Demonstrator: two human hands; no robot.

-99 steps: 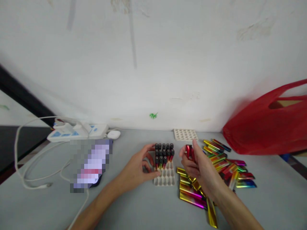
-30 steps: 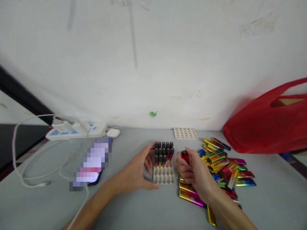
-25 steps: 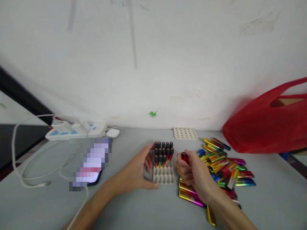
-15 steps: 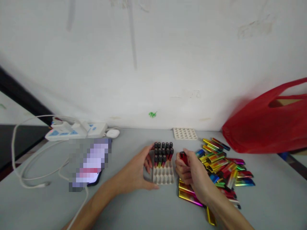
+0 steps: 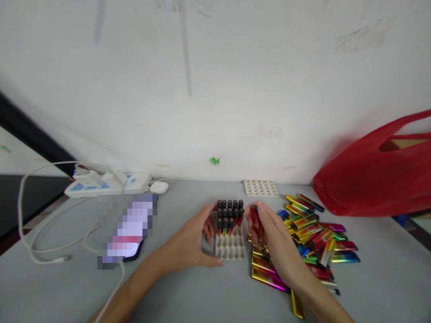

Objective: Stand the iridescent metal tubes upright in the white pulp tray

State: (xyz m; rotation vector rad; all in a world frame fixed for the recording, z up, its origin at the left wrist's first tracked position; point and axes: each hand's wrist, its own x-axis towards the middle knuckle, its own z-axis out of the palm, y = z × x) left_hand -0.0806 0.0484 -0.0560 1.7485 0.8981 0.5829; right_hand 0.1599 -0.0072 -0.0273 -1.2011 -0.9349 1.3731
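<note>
A cream tray with rows of small wells point(image 5: 230, 252) stands on the table. Its back rows hold several upright lighters point(image 5: 230, 212) with black tops; bare wells show in front. My left hand point(image 5: 193, 237) spans the tray's left side, thumb at the front corner and fingers by the back corner, steadying it. Just right of the tray, my right hand point(image 5: 269, 235) is closed around a red lighter point(image 5: 255, 216), held upright with its black top showing. Beside and beneath that hand lies a loose heap of shiny, many-coloured lighters point(image 5: 308, 231), partly hidden by it.
Against the wall lies a second cream tray point(image 5: 261, 188). A red bag point(image 5: 373, 179) rests at the right. To the left are a power strip point(image 5: 107, 184), a white charging case point(image 5: 159, 187), a partly blurred phone point(image 5: 138, 224) and a loose white cable point(image 5: 50, 261).
My right hand has turned and loosened its fist, so more of the red lighter shows, now upright. The thumb has shifted on it. My left hand and the tray stay in place.
</note>
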